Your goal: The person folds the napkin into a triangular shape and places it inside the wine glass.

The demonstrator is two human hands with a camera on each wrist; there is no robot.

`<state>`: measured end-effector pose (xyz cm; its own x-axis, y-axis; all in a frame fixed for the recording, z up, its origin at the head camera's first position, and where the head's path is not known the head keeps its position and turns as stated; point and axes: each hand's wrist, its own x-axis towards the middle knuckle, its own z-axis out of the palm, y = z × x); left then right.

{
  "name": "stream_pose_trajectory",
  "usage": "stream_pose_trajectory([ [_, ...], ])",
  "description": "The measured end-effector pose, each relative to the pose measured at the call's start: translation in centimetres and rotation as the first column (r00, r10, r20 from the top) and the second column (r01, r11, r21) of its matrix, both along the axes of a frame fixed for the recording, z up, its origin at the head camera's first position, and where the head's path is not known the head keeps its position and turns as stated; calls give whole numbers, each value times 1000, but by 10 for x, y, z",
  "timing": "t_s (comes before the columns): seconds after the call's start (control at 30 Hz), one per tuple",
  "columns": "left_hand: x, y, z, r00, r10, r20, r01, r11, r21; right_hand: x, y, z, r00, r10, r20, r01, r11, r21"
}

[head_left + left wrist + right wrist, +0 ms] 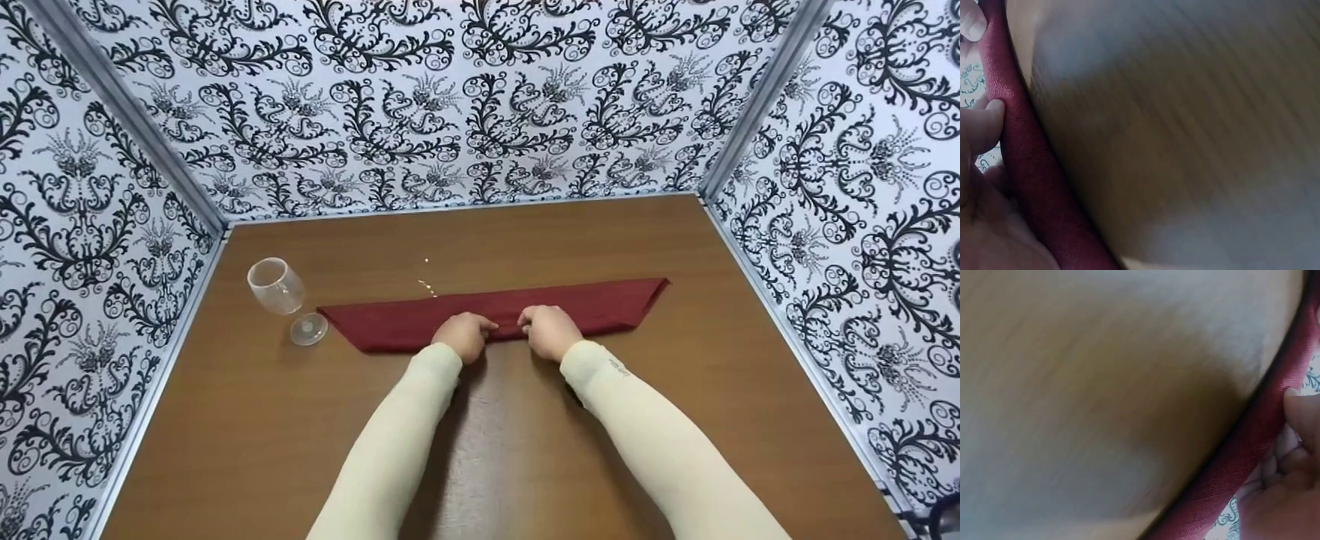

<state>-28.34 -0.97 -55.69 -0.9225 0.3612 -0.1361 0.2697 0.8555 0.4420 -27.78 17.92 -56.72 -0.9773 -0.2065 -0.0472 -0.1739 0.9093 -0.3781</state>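
Observation:
A dark red cloth napkin (397, 322), folded into a long strip with slanted ends, lies across the middle of the table. My left hand (463, 336) and right hand (553, 331) are at its near edge, a short gap apart. In the left wrist view, the left thumb (995, 115) presses on the rounded edge, with fingers partly hidden behind it. The right wrist view has the right thumb (1293, 400) against the same edge and the other fingers curled beneath. Both hands pinch the cloth.
A clear stemmed wine glass (277, 289) stands on the brown wooden table (495, 465), left of the napkin. Small bright specks (427, 286) show just beyond the cloth. Patterned black-and-white panels (450, 112) with grey frame bars enclose the table's back and sides.

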Motion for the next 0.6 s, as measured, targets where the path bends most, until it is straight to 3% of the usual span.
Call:
stream_pose_trajectory([
  [0.13,-1,2,-1,999,41,15,-41,999,33,1,-5,4,998,-62,-12,62,998,-3],
  [0.2,-1,5,-4,998,65,-27,-64,998,21,3,-8,3,996,-32,-85,37,998,56],
  [0.27,-1,7,-9,991,70,-115,-74,997,-28,6,-10,1,982,42,-185,-13,988,154],
  [0.33,0,10,-14,970,32,-242,-61,992,-115,10,-11,0,956,121,-269,-55,969,243],
  [0.43,5,12,-17,918,-72,-390,-28,969,-246,16,-11,-2,923,206,-325,-92,939,332],
  [0.5,11,11,-15,901,-148,-407,14,949,-315,20,-9,-2,922,230,-311,-112,929,354],
  [0.6,19,8,-12,915,-220,-338,84,924,-373,25,-7,-1,928,263,-265,-151,913,378],
])
